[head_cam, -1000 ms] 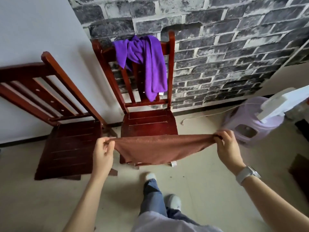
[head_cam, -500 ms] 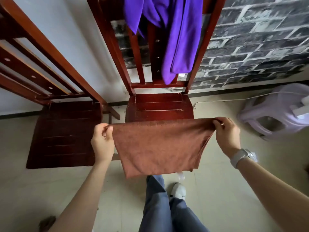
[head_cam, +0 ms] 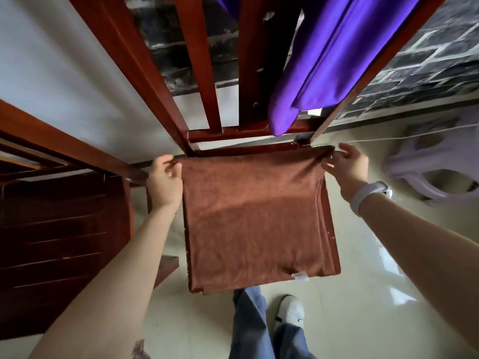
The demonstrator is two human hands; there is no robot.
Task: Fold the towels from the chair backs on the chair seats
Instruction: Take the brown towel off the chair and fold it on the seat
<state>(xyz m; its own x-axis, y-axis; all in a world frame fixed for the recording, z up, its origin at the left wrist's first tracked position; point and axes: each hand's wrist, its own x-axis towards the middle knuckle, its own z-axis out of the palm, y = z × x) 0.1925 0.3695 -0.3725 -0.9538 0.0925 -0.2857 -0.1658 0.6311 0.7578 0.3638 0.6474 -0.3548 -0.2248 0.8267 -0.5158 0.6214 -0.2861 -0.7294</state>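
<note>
the rust-brown terry towel (head_cam: 256, 218) lies spread over the seat of the dark red wooden chair (head_cam: 329, 229), its far edge up against the base of the chair back and its near edge, with a small white label (head_cam: 300, 276), reaching the seat front; stacked edges along its right side suggest it is already doubled. the left hand (head_cam: 164, 183) pinches the far left corner between thumb and curled fingers, while the right hand (head_cam: 348, 165) sits at the far right corner with fingers mostly spread and blurred, so i cannot tell whether it grips the cloth or is letting go. the step in hand looks like laying the towel flat to make the next fold. to do it well, both far corners should sit level along the back rail, with the cloth drawn taut enough to clear the slack puckering near the right corner, then smoothed toward the front. the next fold probably works best by bringing one edge squarely onto the opposite one, corners matched, label tucked inside. a bright purple towel (head_cam: 318, 63) hangs on this chair's back, its tip just above the seat's rear, so it is worth not snagging it. a second dark wooden chair (head_cam: 59, 229) stands to the left.
</note>
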